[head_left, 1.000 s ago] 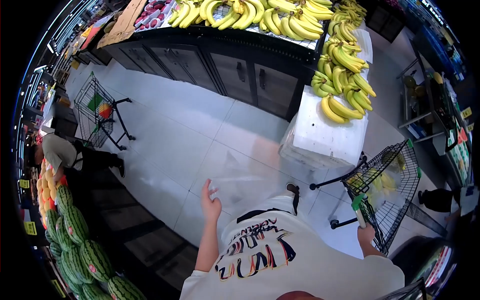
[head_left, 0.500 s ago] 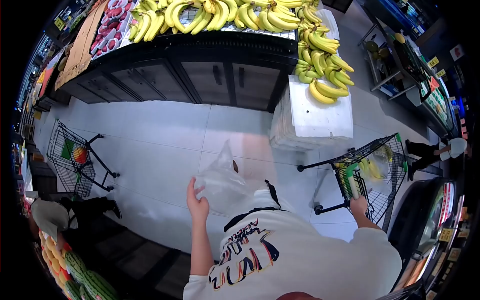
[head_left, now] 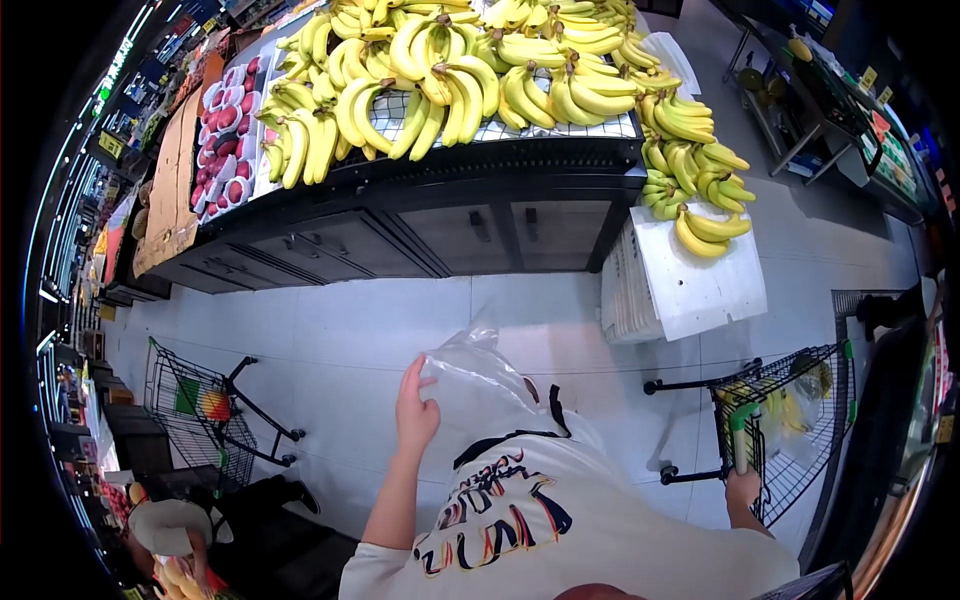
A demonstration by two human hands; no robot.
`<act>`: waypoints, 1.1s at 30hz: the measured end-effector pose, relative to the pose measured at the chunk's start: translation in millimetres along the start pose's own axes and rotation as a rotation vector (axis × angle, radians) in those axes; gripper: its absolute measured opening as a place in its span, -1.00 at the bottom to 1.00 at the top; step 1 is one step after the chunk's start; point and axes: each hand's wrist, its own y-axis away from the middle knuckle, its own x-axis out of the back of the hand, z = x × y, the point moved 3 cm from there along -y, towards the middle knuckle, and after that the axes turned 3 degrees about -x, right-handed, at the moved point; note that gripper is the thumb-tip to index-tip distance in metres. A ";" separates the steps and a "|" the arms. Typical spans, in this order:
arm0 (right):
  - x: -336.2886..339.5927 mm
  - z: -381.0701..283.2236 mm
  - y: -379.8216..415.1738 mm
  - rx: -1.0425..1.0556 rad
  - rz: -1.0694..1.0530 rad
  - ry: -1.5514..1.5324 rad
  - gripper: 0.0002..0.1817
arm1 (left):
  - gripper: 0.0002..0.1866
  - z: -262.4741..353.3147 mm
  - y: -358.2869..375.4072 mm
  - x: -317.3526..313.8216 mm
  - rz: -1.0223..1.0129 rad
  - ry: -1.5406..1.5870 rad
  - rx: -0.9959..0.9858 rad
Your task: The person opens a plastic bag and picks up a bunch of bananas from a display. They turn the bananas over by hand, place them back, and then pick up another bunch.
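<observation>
My left hand (head_left: 416, 408) is raised in front of me, pinching the edge of a clear plastic bag (head_left: 478, 365). The bag hangs loose and thin to the right of my fingers, over the floor. On the right, my right hand (head_left: 742, 487) is wrapped round the handle of a black wire shopping cart (head_left: 800, 420) with green trim. Inside that cart, bananas (head_left: 785, 408) lie in clear plastic. Ahead, many bunches of bananas (head_left: 450, 85) cover the display stand, beyond both hands.
More bananas (head_left: 713, 230) rest on a stack of white foam boxes (head_left: 690, 285) at the stand's right corner. Red fruit (head_left: 228, 120) sits at its left. Another shopping cart (head_left: 205, 410) stands left, near a person (head_left: 175, 525) bending over fruit. A person's dark-clothed legs (head_left: 890, 310) show far right.
My view has tilted up, so the banana stand sits lower and shows more. The bag is still in my left hand, and my right hand stays on the cart handle. The person at left bends further over fruit.
</observation>
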 end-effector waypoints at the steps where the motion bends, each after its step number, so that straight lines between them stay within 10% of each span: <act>1: -5.0 -2.8 -8.4 -0.012 0.006 -0.001 -0.74 | -0.10 3.0 -15.2 -4.8 -0.022 0.022 0.012; 20: -52.2 -171.6 157.7 -0.183 -0.083 0.141 -0.47 | -0.13 -84.4 -255.2 -15.8 -0.698 0.299 -0.058; 33: -31.0 -399.6 293.5 -0.496 0.129 -0.155 -0.69 | -0.11 -139.7 -341.8 44.8 -1.110 0.274 -0.225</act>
